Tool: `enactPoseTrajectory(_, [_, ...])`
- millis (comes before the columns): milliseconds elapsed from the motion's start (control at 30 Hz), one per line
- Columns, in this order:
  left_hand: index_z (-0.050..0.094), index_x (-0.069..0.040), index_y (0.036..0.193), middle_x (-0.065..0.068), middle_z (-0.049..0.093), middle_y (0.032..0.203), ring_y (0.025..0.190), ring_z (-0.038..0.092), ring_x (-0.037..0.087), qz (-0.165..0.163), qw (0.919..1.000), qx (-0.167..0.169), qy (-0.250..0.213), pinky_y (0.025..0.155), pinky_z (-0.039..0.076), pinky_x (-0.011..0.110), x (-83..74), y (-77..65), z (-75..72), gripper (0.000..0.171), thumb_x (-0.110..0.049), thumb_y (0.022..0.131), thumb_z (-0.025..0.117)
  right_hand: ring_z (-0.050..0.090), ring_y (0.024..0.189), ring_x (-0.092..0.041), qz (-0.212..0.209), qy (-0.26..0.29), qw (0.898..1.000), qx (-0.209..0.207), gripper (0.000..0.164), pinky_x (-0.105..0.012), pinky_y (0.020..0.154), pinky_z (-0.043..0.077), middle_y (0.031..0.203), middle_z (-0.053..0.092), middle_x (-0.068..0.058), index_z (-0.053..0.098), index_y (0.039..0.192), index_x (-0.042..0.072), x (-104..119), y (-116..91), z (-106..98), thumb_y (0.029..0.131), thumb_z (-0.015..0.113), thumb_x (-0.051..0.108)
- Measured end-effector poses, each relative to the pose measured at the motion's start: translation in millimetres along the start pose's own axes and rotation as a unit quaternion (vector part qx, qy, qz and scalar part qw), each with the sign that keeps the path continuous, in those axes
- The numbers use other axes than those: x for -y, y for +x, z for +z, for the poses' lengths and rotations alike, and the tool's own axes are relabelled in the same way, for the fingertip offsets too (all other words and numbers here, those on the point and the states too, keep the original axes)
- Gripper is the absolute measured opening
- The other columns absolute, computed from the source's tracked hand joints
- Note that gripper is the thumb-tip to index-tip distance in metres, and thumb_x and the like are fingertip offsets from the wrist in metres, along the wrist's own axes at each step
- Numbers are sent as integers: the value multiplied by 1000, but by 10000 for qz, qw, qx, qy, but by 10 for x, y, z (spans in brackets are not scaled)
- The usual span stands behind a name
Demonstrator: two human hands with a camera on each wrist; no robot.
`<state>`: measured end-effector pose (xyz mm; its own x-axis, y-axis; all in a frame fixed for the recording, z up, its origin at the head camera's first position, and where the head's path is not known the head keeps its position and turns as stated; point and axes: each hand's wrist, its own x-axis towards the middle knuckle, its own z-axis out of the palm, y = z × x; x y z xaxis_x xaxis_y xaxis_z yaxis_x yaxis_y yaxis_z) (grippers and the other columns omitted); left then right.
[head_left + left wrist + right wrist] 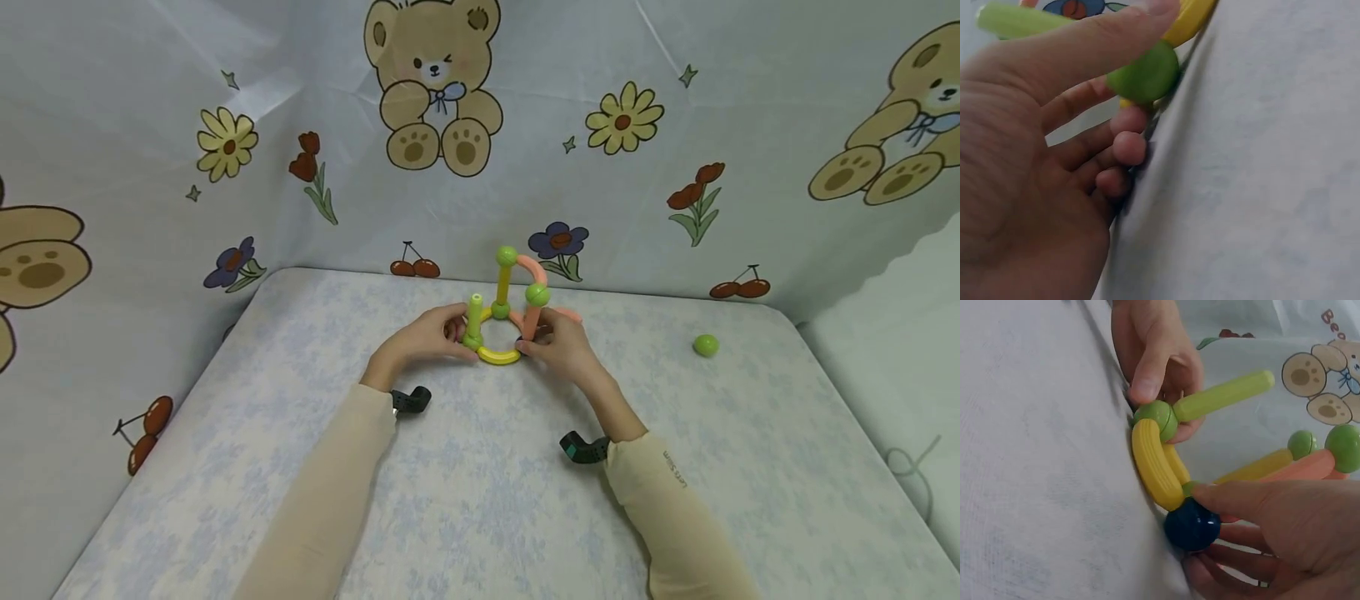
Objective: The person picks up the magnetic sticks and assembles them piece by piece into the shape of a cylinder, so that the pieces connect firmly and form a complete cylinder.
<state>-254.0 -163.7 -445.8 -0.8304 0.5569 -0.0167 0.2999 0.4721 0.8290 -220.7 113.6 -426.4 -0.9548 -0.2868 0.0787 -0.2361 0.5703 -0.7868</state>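
Note:
A ball-and-rod building toy stands on the table, its base a ring of yellow curved rods (498, 357) and pink ones. My left hand (431, 335) holds the green ball (1155, 419) at the ring's left, thumb on top and fingers behind. From that ball rises a light green rod (476, 315). With thumb and fingers, my right hand (564, 343) grips the dark blue ball (1192, 525) at the ring's right, under an upright pink rod (532, 321). A yellow rod (503, 285) stands at the back. A pink curved rod (534, 267) links the two green top balls.
A loose green ball (706, 345) lies on the table (480, 500) to the right. Partly behind my right hand, another pink piece (570, 315) shows. A cloth backdrop (315, 75) printed with bears and flowers rises along the table's far edge.

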Motion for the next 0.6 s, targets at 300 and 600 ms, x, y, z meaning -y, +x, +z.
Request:
enactPoseTrajectory(300, [71,-2,118,7,64,89,80,56,19,209,9929,717,-923,75,48,28,-5,-61,-118,31,-1,89,83,68,125,-33,-253,221,9989,-319,23,-47,102,56,129,72,-18,73,121,0,-95,10,83,98,75,6])
enactPoseTrajectory(600, [64,-10,129,11,66,115,83,58,21,-84,9916,-1193,-499,69,48,30,18,36,46,45,-18,91,86,68,125,-32,-469,360,9981,-191,26,-46,106,54,127,73,-17,71,127,0,-133,14,124,102,69,7])
